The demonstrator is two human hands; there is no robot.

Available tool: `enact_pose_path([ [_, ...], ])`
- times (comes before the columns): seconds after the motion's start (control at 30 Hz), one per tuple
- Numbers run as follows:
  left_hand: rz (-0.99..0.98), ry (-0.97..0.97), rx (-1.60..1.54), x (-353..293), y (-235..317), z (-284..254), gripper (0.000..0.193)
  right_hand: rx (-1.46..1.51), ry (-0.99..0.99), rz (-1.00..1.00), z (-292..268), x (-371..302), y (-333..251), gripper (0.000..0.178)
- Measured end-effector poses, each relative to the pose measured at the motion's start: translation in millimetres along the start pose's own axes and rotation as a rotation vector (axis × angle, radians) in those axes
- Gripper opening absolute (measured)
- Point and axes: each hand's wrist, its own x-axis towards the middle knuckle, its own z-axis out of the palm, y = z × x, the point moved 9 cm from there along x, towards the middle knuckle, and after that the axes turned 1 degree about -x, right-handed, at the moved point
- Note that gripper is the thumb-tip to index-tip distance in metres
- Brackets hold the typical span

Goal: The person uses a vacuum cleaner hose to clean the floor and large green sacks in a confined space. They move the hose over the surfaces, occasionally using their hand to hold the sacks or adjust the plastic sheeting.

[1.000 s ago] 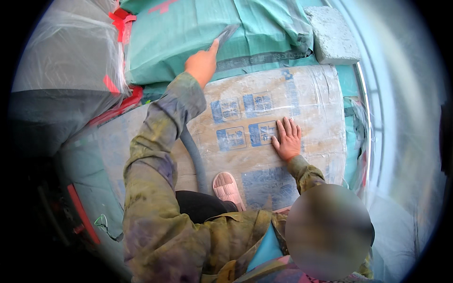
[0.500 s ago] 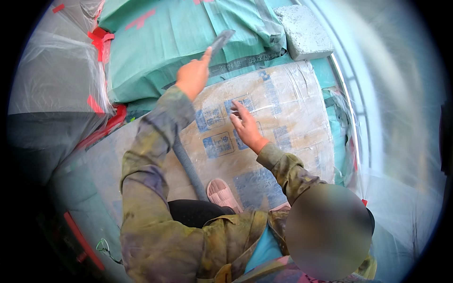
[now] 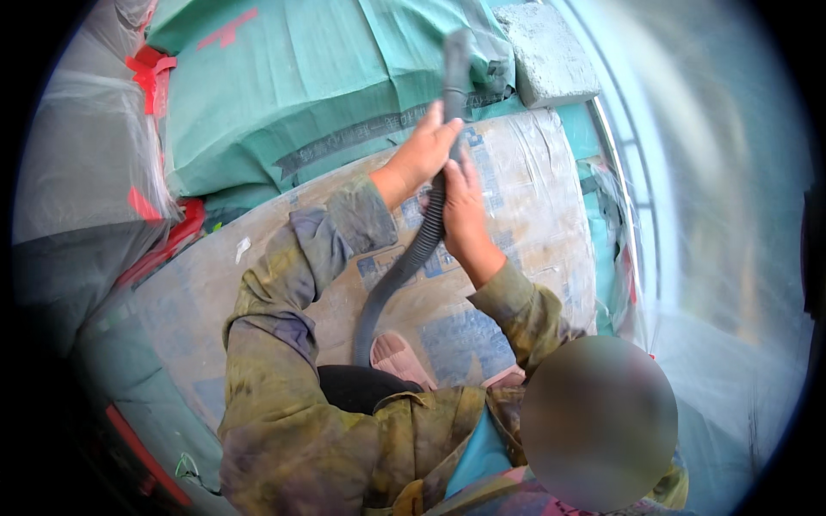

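Note:
A grey ribbed vacuum hose (image 3: 385, 284) rises from beside my foot and ends in a dark, slightly blurred nozzle (image 3: 456, 69) that points away from me. My left hand (image 3: 420, 156) is closed round it just below the nozzle. Lower down, my right hand (image 3: 467, 215) grips the hose from the right, with a fingertip showing on its left side. Both hands are above a flattened, film-wrapped cardboard sheet (image 3: 542, 232) with blue print. The nozzle's tip hangs over the near right part of a green sheet covering (image 3: 301, 77); whether it touches cannot be told.
A pale rough block (image 3: 551, 64) weighs on the green covering at the far right. Clear plastic film (image 3: 95, 146) with red tape hangs at the left. A white curved frame edge (image 3: 632, 202) runs along the right. My pink slipper (image 3: 400, 357) stands on the cardboard.
The nozzle has swung right and now stands nearly upright in the picture. My left hand moved right with it. My right hand, empty before, has closed on the hose.

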Motion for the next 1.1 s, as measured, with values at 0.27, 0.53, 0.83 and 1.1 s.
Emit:
enact_pose_path([
  [0.27, 0.256, 0.531, 1.543, 107.9, 49.2, -163.1, 0.074, -0.34, 0.071, 0.006, -71.5, 24.3, -107.8, 0.055],
  [0.53, 0.216, 0.459, 1.527, 105.7, 23.5, -187.9, 0.081, -0.216, 0.005, 0.159, -73.3, 60.0, -99.4, 0.057],
  [0.83, 0.223, 0.468, 1.374, 108.3, 33.7, -200.1, 0.076, -0.261, 0.057, 0.216, -15.4, 137.1, -135.2, 0.051],
  [1.1, 0.226, 0.477, 1.345, 110.2, 28.2, -206.9, 0.071, -0.461, 0.036, 0.094, 27.8, 152.4, -260.1, 0.052],
])
